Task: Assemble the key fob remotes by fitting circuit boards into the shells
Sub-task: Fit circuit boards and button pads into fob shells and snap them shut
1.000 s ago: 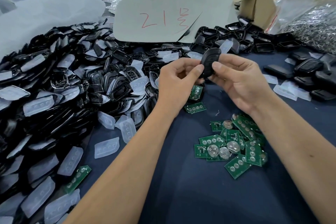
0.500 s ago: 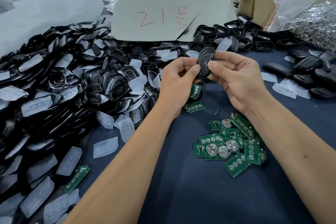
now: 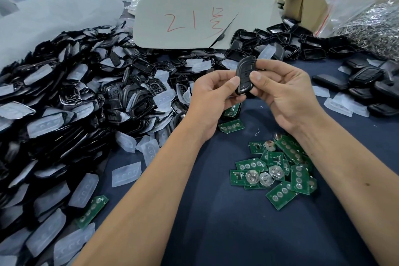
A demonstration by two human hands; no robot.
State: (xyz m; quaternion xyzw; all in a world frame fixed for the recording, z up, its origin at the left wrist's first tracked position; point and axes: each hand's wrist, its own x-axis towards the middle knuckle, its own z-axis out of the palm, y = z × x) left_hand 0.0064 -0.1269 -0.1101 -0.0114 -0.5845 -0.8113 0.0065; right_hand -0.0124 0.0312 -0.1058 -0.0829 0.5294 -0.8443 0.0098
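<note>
A: Where is the key fob shell [image 3: 245, 75] just now?

B: Held up above the dark blue table cloth [image 3: 216, 233], between both hands; the left hand [image 3: 212, 95] pinches its lower end, thumb on the near face; the right hand [image 3: 280, 90] grips the upper half, thumb pressed on the front, fingers curled behind.

A: How would you expect it to handle?

B: Light, I judge, and stiff; glossy black plastic, so likely slippery under a thumb; better taken by the long edges than the polished face.

A: And the circuit boards [image 3: 278, 170]?

B: Heaped on the cloth just under the right wrist; thin, rigid, green; probably best held by their rims, away from the round metal battery clips; whether one already sits inside the shell, I cannot tell.

A: Spare shells?

B: A big pile of black shells [image 3: 86, 97] at the left, mixed with translucent button pads [image 3: 126, 174].
</note>
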